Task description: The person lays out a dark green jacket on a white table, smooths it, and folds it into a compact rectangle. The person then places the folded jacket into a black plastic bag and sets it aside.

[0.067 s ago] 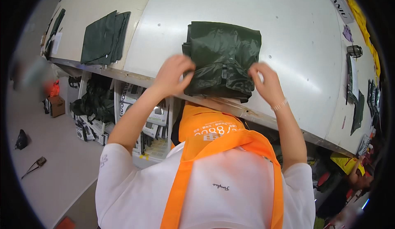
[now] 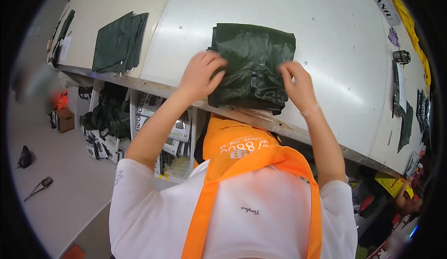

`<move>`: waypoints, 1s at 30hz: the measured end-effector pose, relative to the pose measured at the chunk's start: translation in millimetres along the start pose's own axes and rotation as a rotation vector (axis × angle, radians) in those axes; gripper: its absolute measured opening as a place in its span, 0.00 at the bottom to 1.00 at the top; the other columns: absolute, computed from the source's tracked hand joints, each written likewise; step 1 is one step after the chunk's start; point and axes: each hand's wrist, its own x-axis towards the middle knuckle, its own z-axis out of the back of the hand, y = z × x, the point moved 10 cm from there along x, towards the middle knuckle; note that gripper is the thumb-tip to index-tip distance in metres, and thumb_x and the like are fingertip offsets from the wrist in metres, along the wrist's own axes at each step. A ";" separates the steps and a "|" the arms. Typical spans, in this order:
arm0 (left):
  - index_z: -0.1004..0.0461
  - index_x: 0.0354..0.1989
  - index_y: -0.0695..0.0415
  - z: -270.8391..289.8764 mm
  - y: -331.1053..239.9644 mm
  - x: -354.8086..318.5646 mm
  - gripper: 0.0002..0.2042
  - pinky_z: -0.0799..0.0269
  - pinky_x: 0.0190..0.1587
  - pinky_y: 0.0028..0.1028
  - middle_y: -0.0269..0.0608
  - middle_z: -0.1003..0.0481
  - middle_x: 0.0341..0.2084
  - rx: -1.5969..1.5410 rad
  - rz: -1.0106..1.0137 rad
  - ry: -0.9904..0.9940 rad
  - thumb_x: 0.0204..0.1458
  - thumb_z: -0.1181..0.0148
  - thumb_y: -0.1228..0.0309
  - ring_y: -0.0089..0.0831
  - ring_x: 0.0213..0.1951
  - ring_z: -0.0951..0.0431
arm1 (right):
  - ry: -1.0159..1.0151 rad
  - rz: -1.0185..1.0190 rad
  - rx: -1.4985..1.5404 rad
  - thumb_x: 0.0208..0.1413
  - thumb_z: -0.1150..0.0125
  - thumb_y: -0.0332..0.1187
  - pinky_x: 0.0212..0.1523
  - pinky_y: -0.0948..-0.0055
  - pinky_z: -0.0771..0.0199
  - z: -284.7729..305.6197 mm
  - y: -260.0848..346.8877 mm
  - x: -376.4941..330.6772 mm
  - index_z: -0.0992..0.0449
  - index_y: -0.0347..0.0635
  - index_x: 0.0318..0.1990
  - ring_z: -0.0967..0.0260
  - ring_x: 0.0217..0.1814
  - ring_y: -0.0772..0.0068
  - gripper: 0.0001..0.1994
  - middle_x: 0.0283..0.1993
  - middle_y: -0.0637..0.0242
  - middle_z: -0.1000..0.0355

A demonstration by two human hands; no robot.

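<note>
A folded dark green, glossy garment (image 2: 253, 49) lies on the pale tabletop (image 2: 335, 68) in front of me, its lower edge close to the table's front edge. A short dark strap or buckle (image 2: 253, 79) shows on its lower half. My left hand (image 2: 202, 75) is at the garment's left edge, fingers apart and thumb spread, the fingertips slightly blurred. At the right edge is my right hand (image 2: 298, 86), fingers bent but apart, thumb and fingertips over the cloth. Neither hand plainly grips the fabric.
Flat dark green folded pieces (image 2: 118, 42) lie to the left on the table. Plastic-packed goods (image 2: 174, 128) and a dark green bundle (image 2: 109, 112) fill shelves beneath. A dark jar-like object (image 2: 401, 57) and more dark green pieces (image 2: 404, 128) are at the right.
Both hands have shifted slightly inward and up over the garment's side edges. The garment itself stays nearly in place.
</note>
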 end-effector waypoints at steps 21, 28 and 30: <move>0.40 0.57 0.72 -103.8 64.8 -108.6 0.48 0.31 0.50 0.32 0.60 0.27 0.45 -0.719 0.854 -0.202 0.34 0.28 0.47 0.46 0.48 0.26 | -0.230 -0.410 0.352 0.48 0.38 0.57 0.65 0.64 0.48 -70.9 -92.0 -43.4 0.53 0.27 0.65 0.49 0.68 0.46 0.49 0.66 0.39 0.48; 0.51 0.59 0.73 -121.9 27.5 -194.6 0.49 0.41 0.60 0.32 0.64 0.38 0.55 -0.736 1.047 -0.067 0.40 0.33 0.46 0.46 0.59 0.37 | -0.345 -0.247 0.211 0.48 0.34 0.43 0.70 0.65 0.60 -80.5 -57.2 -109.5 0.71 0.35 0.69 0.62 0.73 0.47 0.53 0.71 0.40 0.64; 0.51 0.58 0.73 -105.0 28.9 -196.2 0.49 0.42 0.60 0.32 0.64 0.37 0.54 -0.656 1.018 -0.046 0.40 0.32 0.47 0.46 0.59 0.37 | -0.358 -0.093 0.117 0.49 0.34 0.36 0.68 0.63 0.56 -86.2 -33.7 -103.0 0.67 0.38 0.69 0.58 0.72 0.44 0.50 0.70 0.38 0.61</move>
